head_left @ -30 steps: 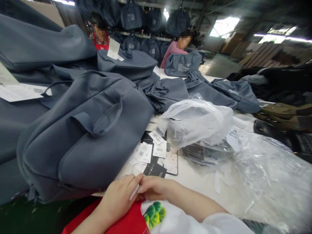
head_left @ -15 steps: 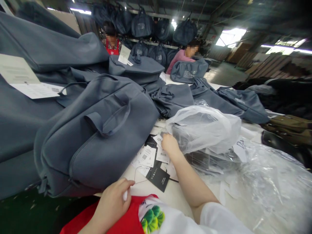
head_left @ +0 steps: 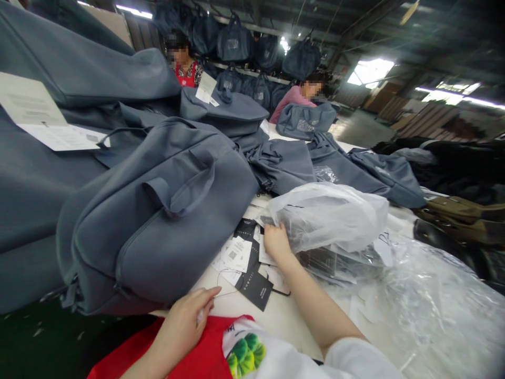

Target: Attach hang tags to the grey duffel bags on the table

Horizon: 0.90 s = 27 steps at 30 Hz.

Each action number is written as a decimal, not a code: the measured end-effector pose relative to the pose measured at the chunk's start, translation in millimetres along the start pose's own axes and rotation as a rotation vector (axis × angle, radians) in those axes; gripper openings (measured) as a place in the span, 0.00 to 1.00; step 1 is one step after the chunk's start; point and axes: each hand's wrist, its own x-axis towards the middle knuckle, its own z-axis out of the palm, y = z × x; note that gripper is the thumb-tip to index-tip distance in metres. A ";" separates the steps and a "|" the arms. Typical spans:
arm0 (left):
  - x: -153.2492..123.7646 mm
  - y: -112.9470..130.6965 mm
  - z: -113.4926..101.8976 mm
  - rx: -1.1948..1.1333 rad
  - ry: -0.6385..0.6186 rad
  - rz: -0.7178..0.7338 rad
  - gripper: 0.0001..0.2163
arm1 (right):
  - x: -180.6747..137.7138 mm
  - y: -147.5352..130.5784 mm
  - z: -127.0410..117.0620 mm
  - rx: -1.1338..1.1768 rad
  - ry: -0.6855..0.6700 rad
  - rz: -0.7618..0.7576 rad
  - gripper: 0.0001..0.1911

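My left hand [head_left: 191, 318] is closed at the front edge of the table, beside a blue-grey travel bag [head_left: 165, 221]. A thin dark cord [head_left: 231, 293] runs from its fingertips toward the tags, and a small whitish thing shows in the palm. Bent at the fingers, my right hand [head_left: 277, 242] is at the edge of a clear plastic bag [head_left: 335, 216], over the loose tags; its fingertips are partly hidden. Between the hands lie black hang tags [head_left: 258, 289] and white printed tags [head_left: 239, 253], overlapping on the white tabletop [head_left: 294, 321].
More blue-grey bags [head_left: 288, 163] lie across the table and on the left, some with paper cards [head_left: 39, 113]. Crumpled clear plastic [head_left: 437, 305] covers the right side. Two people [head_left: 298, 100] are at the far side, before a rack of hanging bags [head_left: 234, 39].
My right hand has shifted slightly down and right, off the white tag it was on, toward the plastic bag. The left hand stays almost in place. The view has tilted slightly.
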 end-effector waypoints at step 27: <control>77.8 67.4 -35.4 0.021 0.115 0.055 0.09 | -71.9 -40.0 -75.2 2.021 -0.108 -0.008 0.13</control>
